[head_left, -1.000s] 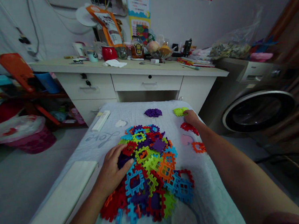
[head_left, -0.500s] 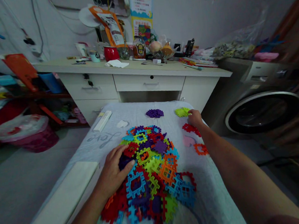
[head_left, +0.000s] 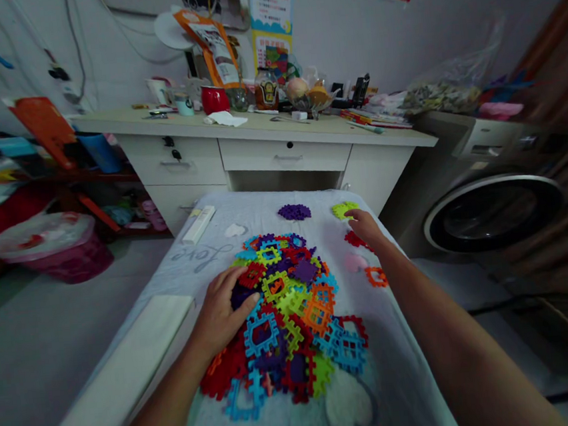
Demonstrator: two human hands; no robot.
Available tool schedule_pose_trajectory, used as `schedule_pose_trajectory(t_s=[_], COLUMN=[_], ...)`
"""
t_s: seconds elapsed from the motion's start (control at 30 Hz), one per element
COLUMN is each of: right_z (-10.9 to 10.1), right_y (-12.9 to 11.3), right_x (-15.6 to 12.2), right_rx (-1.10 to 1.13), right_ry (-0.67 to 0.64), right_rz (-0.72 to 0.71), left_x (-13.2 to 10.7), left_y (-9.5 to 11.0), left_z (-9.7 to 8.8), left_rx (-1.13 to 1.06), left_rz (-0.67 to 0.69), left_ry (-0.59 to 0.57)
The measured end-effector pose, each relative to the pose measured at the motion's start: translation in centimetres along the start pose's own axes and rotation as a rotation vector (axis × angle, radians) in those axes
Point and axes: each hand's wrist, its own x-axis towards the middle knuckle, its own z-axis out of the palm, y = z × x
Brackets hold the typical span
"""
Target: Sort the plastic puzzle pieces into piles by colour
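A heap of colourful plastic interlocking tiles lies on the cloth-covered table, in red, blue, purple, green and orange, some solid and some framed. Against its left edge rests my left hand, thumb and fingers apart around a dark purple tile, gripping nothing. My right hand is at the far right, fingertips beside a small group of lime green tiles; its fingers look loosely apart with no tile visible in them. Partly under that hand are red tiles. An orange frame tile lies nearer, and purple tiles lie left of the green.
A long white board lies along the table's left side, with a small white bar beyond it. Behind stands a white desk crowded with jars and packets. A washing machine is at right, a pink bin at left.
My right hand has drawn slightly left and back from the green tiles' right edge. My left hand stays at the heap. The view has shifted a little.
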Motion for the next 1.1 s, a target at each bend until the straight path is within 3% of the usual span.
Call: schedule_pose_trajectory(t_s=[0.1, 0.27, 0.43, 0.6, 0.73, 0.93, 1.1], right_z=[-0.1, -0.3, 0.5, 2.3, 2.2, 1.6, 1.2], right_y=[-1.5, -4.2, -7.2, -8.2, -7.9, -7.8, -8.1], right_x=[-3.2, -9.3, -13.0, -13.7, -13.6, -12.6, -11.5], right_rx=[0.117, 0.247, 0.233, 0.164, 0.243, 0.4, 0.713], right_ry=[-0.063, -0.288, -0.29, -0.186, -0.18, -0.251, -0.452], right_rz=[-0.095, -0.33, -0.429, -0.419, -0.409, -0.278, -0.168], left_x=[0.0, 0.1, 0.2, 0.2, 0.2, 0.2, 0.3], left_y=[0.0, 0.2, 0.5, 0.6, 0.5, 0.3, 0.2], left_z=[0.0, 0.0, -0.1, -0.1, 0.0, 0.1, 0.1], left_rx=[0.005, -0.001, -0.012, 0.007, 0.005, 0.004, 0.001], left_rz=[-0.007, 0.004, 0.02, 0.023, 0.026, 0.015, 0.018], left_ry=[0.001, 0.008, 0.01, 0.017, 0.015, -0.002, 0.012])
